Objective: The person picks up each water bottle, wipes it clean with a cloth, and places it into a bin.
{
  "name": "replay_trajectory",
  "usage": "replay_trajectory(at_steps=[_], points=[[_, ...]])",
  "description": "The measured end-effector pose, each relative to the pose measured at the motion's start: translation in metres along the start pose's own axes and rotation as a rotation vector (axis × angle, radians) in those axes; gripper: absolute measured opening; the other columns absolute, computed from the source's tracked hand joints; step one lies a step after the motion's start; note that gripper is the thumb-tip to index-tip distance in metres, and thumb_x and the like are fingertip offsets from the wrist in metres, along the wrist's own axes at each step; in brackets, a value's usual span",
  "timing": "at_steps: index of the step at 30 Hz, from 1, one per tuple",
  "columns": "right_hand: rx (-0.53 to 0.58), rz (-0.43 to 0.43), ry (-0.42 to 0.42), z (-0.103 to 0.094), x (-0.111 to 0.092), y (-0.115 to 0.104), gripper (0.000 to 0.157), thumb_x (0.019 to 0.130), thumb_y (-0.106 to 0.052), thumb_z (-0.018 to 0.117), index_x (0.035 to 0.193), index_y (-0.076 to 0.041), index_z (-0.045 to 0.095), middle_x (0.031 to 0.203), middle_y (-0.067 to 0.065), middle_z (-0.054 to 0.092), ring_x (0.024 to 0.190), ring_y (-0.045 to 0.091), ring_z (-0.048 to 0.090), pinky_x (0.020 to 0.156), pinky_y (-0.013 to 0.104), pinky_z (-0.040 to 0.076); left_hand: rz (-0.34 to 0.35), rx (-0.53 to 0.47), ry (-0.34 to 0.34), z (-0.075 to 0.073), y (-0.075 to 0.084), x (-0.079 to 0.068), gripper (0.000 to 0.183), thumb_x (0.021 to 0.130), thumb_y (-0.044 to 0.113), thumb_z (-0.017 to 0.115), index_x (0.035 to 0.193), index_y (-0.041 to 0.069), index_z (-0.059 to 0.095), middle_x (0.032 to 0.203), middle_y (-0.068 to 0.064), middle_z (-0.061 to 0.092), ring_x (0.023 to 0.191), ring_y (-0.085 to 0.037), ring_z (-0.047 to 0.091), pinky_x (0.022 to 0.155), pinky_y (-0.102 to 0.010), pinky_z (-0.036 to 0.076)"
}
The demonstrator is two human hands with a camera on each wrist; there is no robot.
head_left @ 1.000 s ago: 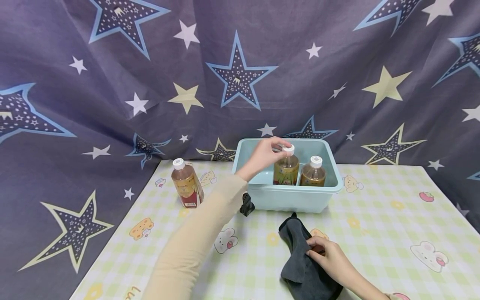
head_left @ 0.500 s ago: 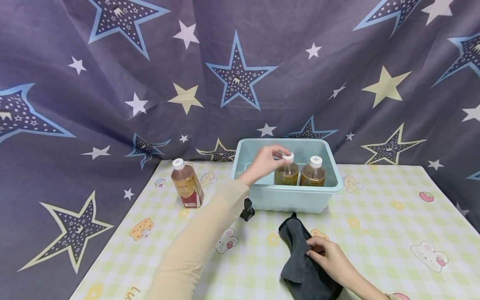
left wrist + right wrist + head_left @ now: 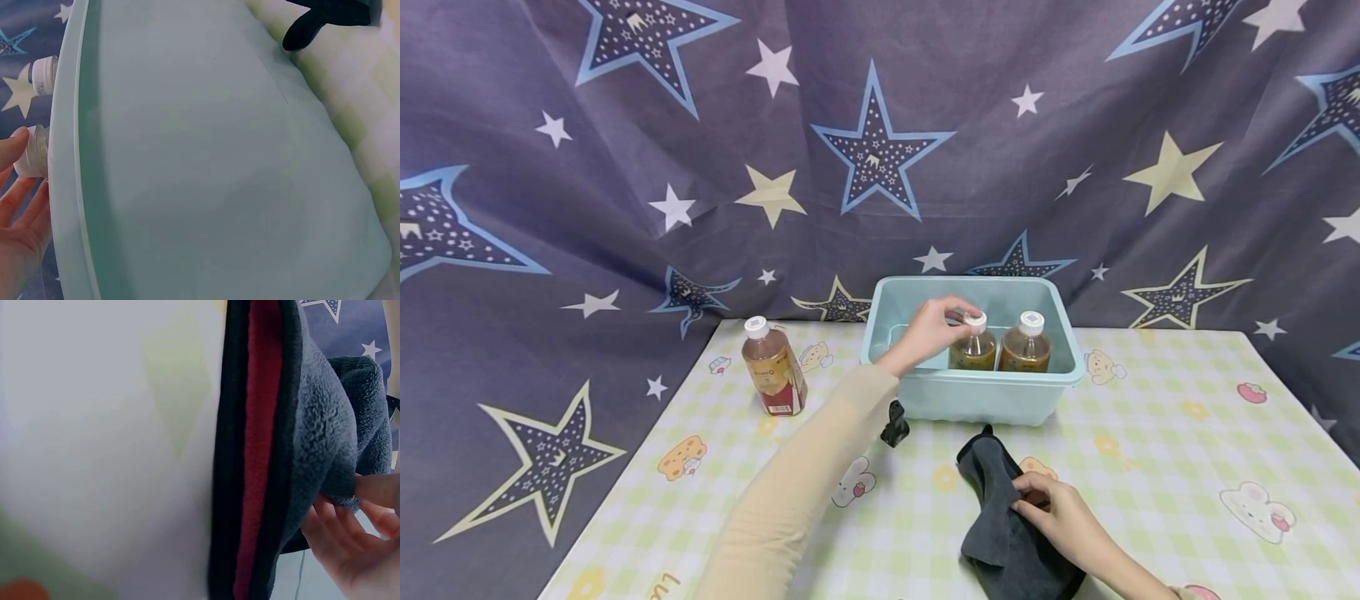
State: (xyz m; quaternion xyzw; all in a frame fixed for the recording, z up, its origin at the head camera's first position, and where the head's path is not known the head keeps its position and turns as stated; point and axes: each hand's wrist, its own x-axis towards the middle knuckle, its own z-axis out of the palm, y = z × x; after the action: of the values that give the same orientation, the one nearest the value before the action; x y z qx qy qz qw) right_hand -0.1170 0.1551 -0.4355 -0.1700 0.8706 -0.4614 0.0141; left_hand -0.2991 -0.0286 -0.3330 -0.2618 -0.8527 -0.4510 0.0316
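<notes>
My left hand (image 3: 931, 327) reaches over the light blue plastic bin (image 3: 981, 398) and pinches the white cap of a drink bottle (image 3: 973, 354) standing inside it. In the left wrist view, thumb and fingers sit round the cap (image 3: 28, 159), with the bin's wall (image 3: 206, 150) hiding the bottle's body. Directly to its right in the bin stands a second bottle (image 3: 1027, 347), also white-capped. In front of the bin, my right hand (image 3: 1063, 517) pinches a fold of a dark grey cloth (image 3: 1003, 525) on the table. Up close, the cloth (image 3: 325, 419) looks fluffy, with a red strip along its dark border.
A third bottle (image 3: 773, 371) with a gold and red label stands at the table's left. A small black object (image 3: 894, 423) shows beside the left sleeve, near the bin's front corner. The checked tablecloth (image 3: 1180, 433) meets a starry curtain (image 3: 880, 167) behind.
My left hand and the bottle it holds have moved down, and the bottle now sits lower in the bin, level with its neighbour. The right hand and cloth have stayed put.
</notes>
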Motion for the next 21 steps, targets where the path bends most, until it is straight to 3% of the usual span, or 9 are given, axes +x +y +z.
replay_trajectory(at_steps=[21], points=[[0.001, 0.011, -0.013, -0.0007, 0.0004, -0.0013, 0.012, 0.079, -0.003, 0.063, 0.09, -0.002, 0.061, 0.083, 0.004, 0.059, 0.068, 0.006, 0.057, 0.058, 0.021, 0.049, -0.034, -0.038, -0.013, 0.0008, 0.0016, -0.005, 0.022, 0.081, 0.014, 0.065, 0.103, 0.014, 0.065, 0.108, 0.0, 0.06, 0.086, -0.011, 0.059, 0.068, -0.017, 0.048]])
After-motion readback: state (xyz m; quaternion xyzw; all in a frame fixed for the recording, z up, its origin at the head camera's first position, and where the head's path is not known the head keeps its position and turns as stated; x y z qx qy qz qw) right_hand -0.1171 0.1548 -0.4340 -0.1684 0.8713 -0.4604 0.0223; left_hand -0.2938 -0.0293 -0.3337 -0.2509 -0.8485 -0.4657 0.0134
